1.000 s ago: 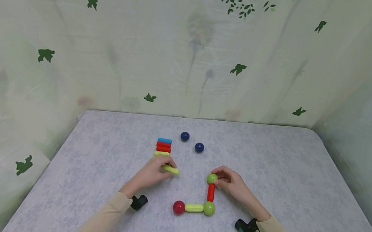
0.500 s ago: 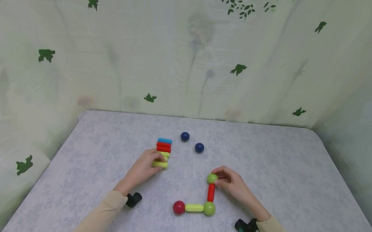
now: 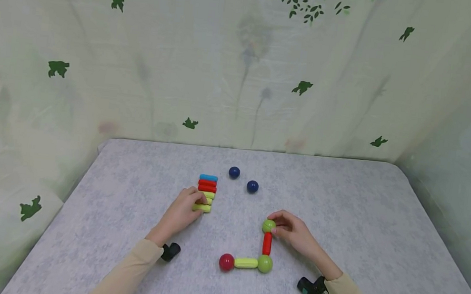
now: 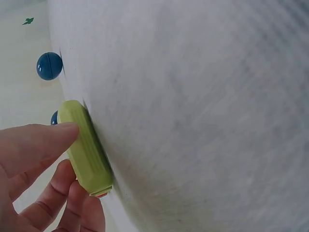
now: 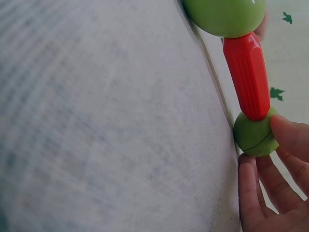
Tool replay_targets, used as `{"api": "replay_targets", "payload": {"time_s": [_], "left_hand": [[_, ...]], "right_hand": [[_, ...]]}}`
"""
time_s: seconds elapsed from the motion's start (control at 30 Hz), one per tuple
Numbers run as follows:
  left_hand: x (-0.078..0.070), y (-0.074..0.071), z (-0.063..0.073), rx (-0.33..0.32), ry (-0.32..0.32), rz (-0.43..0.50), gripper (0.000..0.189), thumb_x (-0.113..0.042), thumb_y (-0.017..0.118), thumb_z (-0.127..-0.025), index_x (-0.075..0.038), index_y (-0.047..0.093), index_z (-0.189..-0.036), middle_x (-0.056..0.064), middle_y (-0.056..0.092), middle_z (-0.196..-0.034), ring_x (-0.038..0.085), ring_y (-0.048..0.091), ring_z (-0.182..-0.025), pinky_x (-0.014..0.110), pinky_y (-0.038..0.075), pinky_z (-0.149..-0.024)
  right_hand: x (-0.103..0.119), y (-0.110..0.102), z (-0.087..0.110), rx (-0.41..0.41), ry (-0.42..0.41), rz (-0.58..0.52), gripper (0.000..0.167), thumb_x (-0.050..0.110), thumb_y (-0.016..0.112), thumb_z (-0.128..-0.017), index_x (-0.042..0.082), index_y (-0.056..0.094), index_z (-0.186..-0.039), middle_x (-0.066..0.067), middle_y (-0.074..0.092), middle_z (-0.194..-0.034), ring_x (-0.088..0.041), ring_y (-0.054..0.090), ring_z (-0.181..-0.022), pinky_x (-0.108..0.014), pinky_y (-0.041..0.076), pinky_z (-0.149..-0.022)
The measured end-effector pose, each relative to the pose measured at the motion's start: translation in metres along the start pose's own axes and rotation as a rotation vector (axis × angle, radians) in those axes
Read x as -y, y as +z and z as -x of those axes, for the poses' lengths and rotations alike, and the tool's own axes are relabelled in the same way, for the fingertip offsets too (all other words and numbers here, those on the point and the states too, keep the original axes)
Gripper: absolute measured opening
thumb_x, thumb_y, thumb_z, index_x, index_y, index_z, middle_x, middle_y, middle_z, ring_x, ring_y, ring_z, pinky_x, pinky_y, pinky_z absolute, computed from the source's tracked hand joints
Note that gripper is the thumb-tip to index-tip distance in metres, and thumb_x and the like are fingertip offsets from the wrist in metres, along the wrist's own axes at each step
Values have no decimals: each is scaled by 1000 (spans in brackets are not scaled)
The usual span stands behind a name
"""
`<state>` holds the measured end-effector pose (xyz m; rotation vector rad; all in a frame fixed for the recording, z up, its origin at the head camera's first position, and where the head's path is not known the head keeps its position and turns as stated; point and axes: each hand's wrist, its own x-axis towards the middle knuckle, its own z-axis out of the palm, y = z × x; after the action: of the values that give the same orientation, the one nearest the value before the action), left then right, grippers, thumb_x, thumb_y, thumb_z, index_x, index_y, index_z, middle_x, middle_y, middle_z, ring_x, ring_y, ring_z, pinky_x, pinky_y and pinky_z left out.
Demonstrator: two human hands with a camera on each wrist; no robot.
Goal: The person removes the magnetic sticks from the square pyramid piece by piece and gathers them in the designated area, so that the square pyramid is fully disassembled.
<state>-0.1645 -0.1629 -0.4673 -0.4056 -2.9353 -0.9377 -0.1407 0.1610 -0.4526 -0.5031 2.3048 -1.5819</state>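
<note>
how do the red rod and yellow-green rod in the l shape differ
The red rod runs up the head view; the yellow-green rod lies across it. The red rod joins two green balls; the yellow-green rod, one and a red ball. Both touch the corner green ball.

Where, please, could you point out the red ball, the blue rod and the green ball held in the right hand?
Red ball (image 3: 226, 262): head view, middle of its surface.
Blue rod (image 3: 208, 177): head view, middle of its length.
Held green ball (image 5: 254, 136): right wrist view, middle of its visible surface.
</note>
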Motion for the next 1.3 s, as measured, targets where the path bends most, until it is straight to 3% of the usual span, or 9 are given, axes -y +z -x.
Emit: {"api": "replay_targets", "payload": {"time_s": [0.2,0.33,0.47,0.6,0.7,0.8,0.97,1.3], "left_hand": [[-2,-2,2,-15,48,1,20,3,73,-80,-9,63,-93,1,51,-92,22,46,-91,35,45,-76],[-5,-4,4,50,143,52,18,1,73,-81,-9,65,-95,1,54,-93,21,50,-93,37,48,-80],[-11,-6,7,244,236,144,17,-2,70,-85,-7,64,-100,2,58,-98,22,54,-93,37,49,-82],[-24,-6,12,467,283,246,20,-7,70,-86,-8,63,-106,2,61,-103,22,56,-94,35,49,-84],[-35,-2,18,583,294,277,24,-12,72,-85,-11,63,-107,-2,61,-105,18,56,-95,32,48,-85],[-43,4,24,655,301,273,26,-14,73,-84,-16,63,-108,-8,59,-104,11,54,-94,28,47,-85],[-49,14,29,684,320,247,27,-13,74,-83,-19,62,-107,-15,57,-101,5,53,-93,24,46,-84],[-51,22,32,713,361,263,29,-11,74,-83,-19,60,-107,-16,57,-100,1,52,-89,22,45,-81]], "right_hand": [[-6,0,-3,2,-5,2,23,-3,59,-92,-7,58,-114,-19,60,-110,-34,57,-99,-26,49,-81],[-23,0,-7,-5,-7,4,23,0,59,-92,-3,59,-115,-15,60,-110,-31,57,-100,-27,49,-81],[-36,0,-10,-10,-3,8,24,4,61,-92,1,59,-116,-11,61,-111,-26,58,-99,-26,49,-82],[-38,0,-9,-13,-19,-9,25,7,63,-92,2,60,-116,-11,61,-111,-24,59,-99,-27,49,-82],[-38,-1,-9,-9,-38,-21,26,7,63,-92,1,60,-117,-12,61,-111,-25,59,-99,-27,50,-81],[-39,-1,-10,-3,-39,-23,27,7,63,-92,0,59,-117,-13,61,-112,-26,59,-100,-27,50,-82],[-39,0,-10,-4,-20,-24,26,6,63,-92,1,59,-118,-12,60,-112,-27,58,-101,-27,49,-82],[-40,0,-11,-6,-31,-22,25,7,63,-92,1,60,-116,-11,61,-111,-25,59,-99,-26,49,-82]]}}
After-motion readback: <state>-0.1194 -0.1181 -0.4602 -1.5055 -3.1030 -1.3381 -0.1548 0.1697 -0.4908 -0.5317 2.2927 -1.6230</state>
